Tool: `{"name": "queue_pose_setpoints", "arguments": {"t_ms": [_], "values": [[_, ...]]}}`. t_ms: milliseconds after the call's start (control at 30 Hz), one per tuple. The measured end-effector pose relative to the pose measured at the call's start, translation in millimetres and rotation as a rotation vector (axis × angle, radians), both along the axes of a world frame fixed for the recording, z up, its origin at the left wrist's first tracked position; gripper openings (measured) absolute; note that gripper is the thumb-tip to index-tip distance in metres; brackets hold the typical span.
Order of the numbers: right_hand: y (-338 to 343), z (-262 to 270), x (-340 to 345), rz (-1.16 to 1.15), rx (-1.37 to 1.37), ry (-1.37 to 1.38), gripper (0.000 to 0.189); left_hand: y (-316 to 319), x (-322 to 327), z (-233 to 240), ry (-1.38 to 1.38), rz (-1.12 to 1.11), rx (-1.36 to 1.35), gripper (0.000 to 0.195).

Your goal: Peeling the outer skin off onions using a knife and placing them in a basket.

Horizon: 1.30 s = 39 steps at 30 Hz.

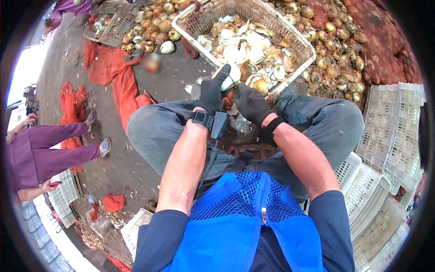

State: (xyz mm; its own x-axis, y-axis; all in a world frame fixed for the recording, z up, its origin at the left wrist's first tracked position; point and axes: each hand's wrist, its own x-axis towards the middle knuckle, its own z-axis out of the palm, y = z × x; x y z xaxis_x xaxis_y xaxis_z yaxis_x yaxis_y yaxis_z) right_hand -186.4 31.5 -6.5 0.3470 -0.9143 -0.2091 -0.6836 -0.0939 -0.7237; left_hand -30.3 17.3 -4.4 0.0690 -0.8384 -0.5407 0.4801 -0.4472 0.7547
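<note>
A white, peeled onion (232, 77) sits in the grip of my left hand (211, 89), which wears a dark glove, at the near rim of a plastic crate (295, 72). My right hand (252, 102), gloved too, is curled close beside the onion. Whether its fingers hold something small is hidden. Inside the crate lie onion skins (261, 30) and pale peeled pieces or onions (234, 53). Below my hands, between my knees, brownish onion skin (228, 99) shows.
Unpeeled onions (331, 51) are heaped right of the crate, with more onions (153, 29) at its left. Red mesh sacking (115, 69) lies on the floor. White crates (370, 190) are stacked at my right. A person in purple (51, 149) stands at left.
</note>
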Motion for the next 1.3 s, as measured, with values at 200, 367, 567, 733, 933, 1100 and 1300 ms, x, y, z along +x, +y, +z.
{"name": "queue_pose_setpoints", "arguments": {"t_ms": [200,367,567,733,933,1100,1300], "values": [[-10,-4,-7,0.036,0.012,-0.131,0.022,-6,1,3,-0.127,-0.025,-0.041,0.036],[-22,5,-16,0.095,0.047,-0.133,0.025,-3,2,-10,-0.058,0.026,-0.055,0.035],[-37,5,-27,0.172,0.328,-0.156,0.031,4,5,-21,-0.329,-0.105,-0.291,0.033],[-39,-6,-24,0.155,0.423,-0.290,0.033,1,18,-29,-0.012,-0.117,-0.164,0.031],[-52,13,-33,-0.061,0.693,-0.452,0.036,-3,11,-10,0.269,-0.041,-0.076,0.038],[-46,21,-32,0.002,0.495,-0.237,0.033,-5,8,-8,0.168,-0.026,0.001,0.036],[-37,5,-24,0.150,0.128,-0.121,0.030,-1,0,9,-0.003,0.043,0.107,0.032]]}}
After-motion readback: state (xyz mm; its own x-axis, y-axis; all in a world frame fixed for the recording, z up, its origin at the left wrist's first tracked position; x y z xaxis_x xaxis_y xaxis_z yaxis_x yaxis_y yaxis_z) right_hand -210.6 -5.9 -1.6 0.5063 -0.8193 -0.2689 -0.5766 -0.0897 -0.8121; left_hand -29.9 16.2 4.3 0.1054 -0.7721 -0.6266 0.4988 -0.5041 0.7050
